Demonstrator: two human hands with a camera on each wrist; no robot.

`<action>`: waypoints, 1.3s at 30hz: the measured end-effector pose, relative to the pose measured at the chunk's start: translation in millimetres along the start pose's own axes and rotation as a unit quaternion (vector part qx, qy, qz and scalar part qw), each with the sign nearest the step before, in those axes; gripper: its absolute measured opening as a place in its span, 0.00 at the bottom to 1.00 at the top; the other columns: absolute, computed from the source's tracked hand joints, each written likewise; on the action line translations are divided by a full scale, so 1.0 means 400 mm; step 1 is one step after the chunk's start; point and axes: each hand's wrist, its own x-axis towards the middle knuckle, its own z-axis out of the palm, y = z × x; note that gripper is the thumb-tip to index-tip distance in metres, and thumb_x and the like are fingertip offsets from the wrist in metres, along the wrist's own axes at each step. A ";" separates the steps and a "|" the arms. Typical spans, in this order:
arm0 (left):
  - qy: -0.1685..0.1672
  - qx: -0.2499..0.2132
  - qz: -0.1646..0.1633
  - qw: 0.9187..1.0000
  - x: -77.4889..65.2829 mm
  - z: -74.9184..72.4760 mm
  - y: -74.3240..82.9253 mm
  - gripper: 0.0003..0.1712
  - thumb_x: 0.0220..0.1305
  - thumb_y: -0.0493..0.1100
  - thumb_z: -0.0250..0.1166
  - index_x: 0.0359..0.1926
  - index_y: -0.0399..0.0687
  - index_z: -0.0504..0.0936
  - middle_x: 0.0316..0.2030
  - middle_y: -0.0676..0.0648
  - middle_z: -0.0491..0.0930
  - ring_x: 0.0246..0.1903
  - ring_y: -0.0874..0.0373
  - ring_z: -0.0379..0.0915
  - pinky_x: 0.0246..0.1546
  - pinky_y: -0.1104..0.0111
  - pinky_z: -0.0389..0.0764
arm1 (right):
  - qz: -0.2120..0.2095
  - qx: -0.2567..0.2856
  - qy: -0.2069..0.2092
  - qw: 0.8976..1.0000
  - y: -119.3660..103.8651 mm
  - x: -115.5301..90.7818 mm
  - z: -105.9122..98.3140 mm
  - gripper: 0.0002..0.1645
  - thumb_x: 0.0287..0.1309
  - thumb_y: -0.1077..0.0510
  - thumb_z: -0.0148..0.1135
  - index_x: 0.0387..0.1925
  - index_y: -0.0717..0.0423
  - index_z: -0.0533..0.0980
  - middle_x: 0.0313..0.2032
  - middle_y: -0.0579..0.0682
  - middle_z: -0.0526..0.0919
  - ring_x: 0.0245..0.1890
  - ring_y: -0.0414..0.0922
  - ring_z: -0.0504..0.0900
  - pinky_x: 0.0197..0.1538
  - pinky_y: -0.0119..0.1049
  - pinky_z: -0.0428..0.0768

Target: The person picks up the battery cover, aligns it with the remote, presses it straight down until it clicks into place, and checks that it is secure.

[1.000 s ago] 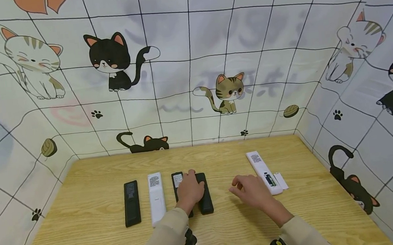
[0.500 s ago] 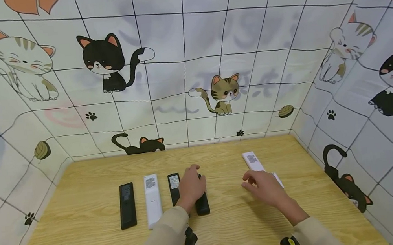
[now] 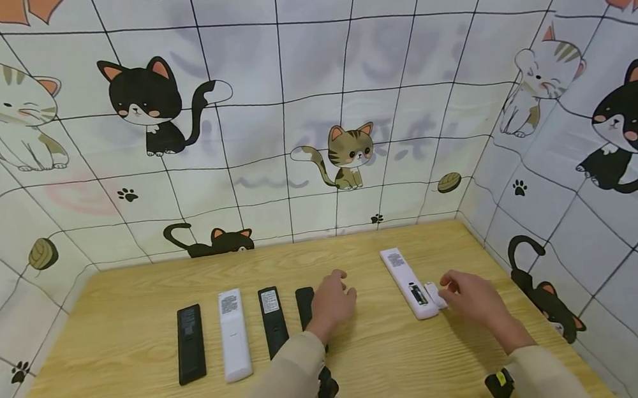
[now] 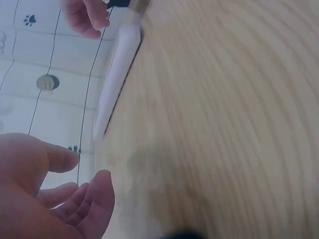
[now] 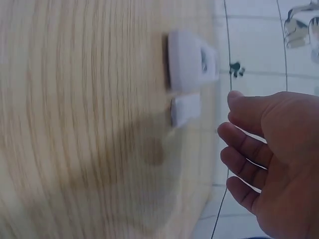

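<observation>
A white remote control [image 3: 403,279] lies face down at the right of the table, its battery compartment uncovered and a battery showing. Beside its lower end lies a small white battery cover [image 3: 435,295]. My right hand [image 3: 477,302] hovers just right of the cover, fingers loosely bent; in the right wrist view a gap separates them from the cover [image 5: 185,109]. My left hand [image 3: 332,306] is raised over the table, partly hiding a black remote control [image 3: 304,301]. Nothing is between its loosely curved fingers [image 4: 102,194] in the left wrist view.
Left of the hands, a black remote [image 3: 190,344], a white remote [image 3: 233,335] and another black remote [image 3: 274,322] lie face down in a row on the wooden table [image 3: 120,346]. Cat-patterned sheeting [image 3: 254,128] borders the back and sides.
My right hand has moved right, past the white remote to its battery cover. My left hand has shifted right, from between the black remotes. The head view has turned slightly right.
</observation>
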 end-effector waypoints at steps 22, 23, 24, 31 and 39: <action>0.004 0.074 0.026 0.997 -0.018 0.254 0.145 0.44 0.51 0.64 0.71 0.61 0.41 0.70 0.46 0.45 0.75 0.45 0.53 0.72 0.47 0.58 0.74 | -0.030 -0.019 -0.042 0.998 0.061 0.057 0.034 0.23 0.59 0.55 0.66 0.56 0.54 0.79 0.36 0.50 0.84 0.33 0.44 0.78 0.41 0.49 0.75; 0.013 0.076 0.024 0.997 -0.019 0.263 0.150 0.45 0.50 0.65 0.71 0.60 0.41 0.71 0.45 0.46 0.75 0.44 0.53 0.71 0.46 0.59 0.73 | -0.033 -0.020 -0.041 0.998 0.061 0.058 0.034 0.23 0.58 0.55 0.66 0.55 0.55 0.79 0.36 0.50 0.84 0.33 0.44 0.77 0.40 0.49 0.75; 0.021 0.078 0.024 0.996 -0.019 0.270 0.154 0.45 0.49 0.67 0.71 0.59 0.42 0.71 0.44 0.47 0.75 0.42 0.54 0.70 0.44 0.59 0.72 | -0.034 -0.022 -0.041 0.998 0.061 0.058 0.034 0.23 0.58 0.55 0.66 0.56 0.54 0.79 0.35 0.50 0.83 0.33 0.44 0.77 0.40 0.49 0.75; 0.061 0.108 0.004 0.992 -0.017 0.298 0.171 0.53 0.47 0.75 0.67 0.62 0.41 0.69 0.48 0.45 0.76 0.46 0.53 0.69 0.45 0.59 0.70 | -0.054 -0.043 -0.045 0.997 0.053 0.067 0.045 0.24 0.58 0.55 0.67 0.56 0.52 0.78 0.34 0.48 0.83 0.33 0.44 0.77 0.37 0.47 0.74; 0.062 0.158 -0.031 0.985 -0.005 0.317 0.187 0.62 0.45 0.81 0.62 0.68 0.40 0.65 0.56 0.44 0.74 0.52 0.52 0.69 0.46 0.58 0.71 | -0.045 -0.070 -0.050 0.995 0.058 0.065 0.064 0.27 0.56 0.53 0.68 0.58 0.51 0.77 0.28 0.45 0.75 0.29 0.42 0.70 0.33 0.41 0.69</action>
